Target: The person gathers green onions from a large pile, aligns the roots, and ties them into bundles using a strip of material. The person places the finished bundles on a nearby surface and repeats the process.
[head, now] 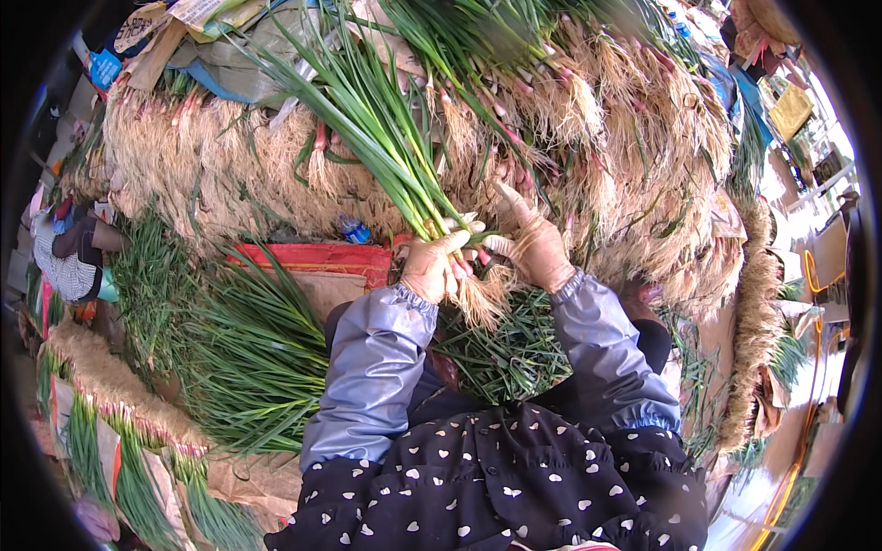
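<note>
My left hand (428, 265) is closed around the lower stems of a bunch of green garlic (396, 155), whose long leaves point up and away. Pale roots (479, 299) and pinkish bulb ends hang out below that hand. Close on its right, my right hand (534, 248) has its index finger raised and its thumb near the pink stem bases. Whether the right hand grips a leaf or stem there is not plain. Both hands look gloved, with grey sleeve covers above the wrists. Behind them lies a large heap of rooted plants (234, 165), roots facing me.
Loose green leaves (506, 344) lie between my legs. A pile of long-leaved plants (255, 351) is at left, beside a red-edged sack (317, 265) and a crumpled blue plastic bottle (353, 229). Another person (69, 255) sits far left. Stacked bundles (131, 448) line the lower left.
</note>
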Available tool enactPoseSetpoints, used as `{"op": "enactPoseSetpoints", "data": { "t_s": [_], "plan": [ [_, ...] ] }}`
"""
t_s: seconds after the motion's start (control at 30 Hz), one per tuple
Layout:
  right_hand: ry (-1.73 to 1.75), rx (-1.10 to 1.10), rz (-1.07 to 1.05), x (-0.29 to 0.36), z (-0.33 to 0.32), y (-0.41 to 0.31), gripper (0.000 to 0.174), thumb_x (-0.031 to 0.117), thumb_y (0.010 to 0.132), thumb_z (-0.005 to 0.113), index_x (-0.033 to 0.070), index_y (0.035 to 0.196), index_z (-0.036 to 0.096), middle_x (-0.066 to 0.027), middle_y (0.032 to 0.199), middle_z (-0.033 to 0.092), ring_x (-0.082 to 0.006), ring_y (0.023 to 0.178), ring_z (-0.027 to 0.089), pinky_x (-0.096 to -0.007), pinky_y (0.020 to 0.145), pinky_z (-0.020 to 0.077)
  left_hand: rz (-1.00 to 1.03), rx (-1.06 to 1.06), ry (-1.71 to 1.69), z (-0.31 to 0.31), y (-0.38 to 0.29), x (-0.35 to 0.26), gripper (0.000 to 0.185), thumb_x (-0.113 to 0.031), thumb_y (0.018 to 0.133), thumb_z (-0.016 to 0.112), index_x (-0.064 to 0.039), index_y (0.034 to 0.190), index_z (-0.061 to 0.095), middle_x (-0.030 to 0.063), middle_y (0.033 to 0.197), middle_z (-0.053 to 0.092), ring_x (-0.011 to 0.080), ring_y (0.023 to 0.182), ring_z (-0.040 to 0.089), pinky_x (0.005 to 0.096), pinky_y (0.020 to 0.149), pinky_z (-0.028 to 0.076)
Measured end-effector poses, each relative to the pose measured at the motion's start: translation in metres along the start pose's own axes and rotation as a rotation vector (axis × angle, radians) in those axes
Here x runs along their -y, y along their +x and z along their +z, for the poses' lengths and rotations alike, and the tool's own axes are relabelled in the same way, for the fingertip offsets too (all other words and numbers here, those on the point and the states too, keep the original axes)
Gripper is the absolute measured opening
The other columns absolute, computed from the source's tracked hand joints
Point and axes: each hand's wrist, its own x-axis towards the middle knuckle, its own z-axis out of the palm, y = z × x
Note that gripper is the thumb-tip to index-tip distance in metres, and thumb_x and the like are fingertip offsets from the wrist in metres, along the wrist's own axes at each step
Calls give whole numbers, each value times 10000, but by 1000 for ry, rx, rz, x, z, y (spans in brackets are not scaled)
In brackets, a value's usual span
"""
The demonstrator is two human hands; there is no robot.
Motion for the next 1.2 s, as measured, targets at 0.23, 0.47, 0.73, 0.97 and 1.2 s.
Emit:
{"op": "enactPoseSetpoints", "data": {
  "t_s": [0.23,0.47,0.73,0.97,1.2],
  "plan": [
    [78,41,28,-39,19,12,248,306,824,634,63,871,648,-139,739,629,-321,683,600,-346,612,476,32,-169,62,12,-14,0,252,-170,844,587,9,1020,560,118,747,617,213,529,592,245,415,448],
    [594,-201,432,-60,2,55,165,210,837,655,47,813,645,-28,699,634,-129,630,570,-294,559,456,88,-237,61,5,-23,-1,176,-142,809,640,18,852,580,141,711,606,231,428,573,243,306,363],
    [-96,236,-161,1,37,48,410,377,788,665,46,1026,620,-153,875,660,-295,755,643,-393,654,506,10,-259,22,4,-19,10,163,-134,802,666,5,827,583,125,576,572,195,372,534,250,276,337],
    [-575,214,421,-84,66,-5,301,332,903,519,90,1018,654,-124,739,643,-227,635,614,-328,604,515,33,-47,-8,-8,-36,-4,322,-178,832,613,59,1041,555,152,793,626,181,498,575,251,399,439],
    [15,370,82,-30,38,-6,532,281,865,602,33,1299,420,-126,1041,623,-236,895,612,-324,829,484,10,-87,-43,-6,-69,2,371,-176,839,609,23,1143,535,104,798,616,147,494,554,241,405,449]
  ]
}}
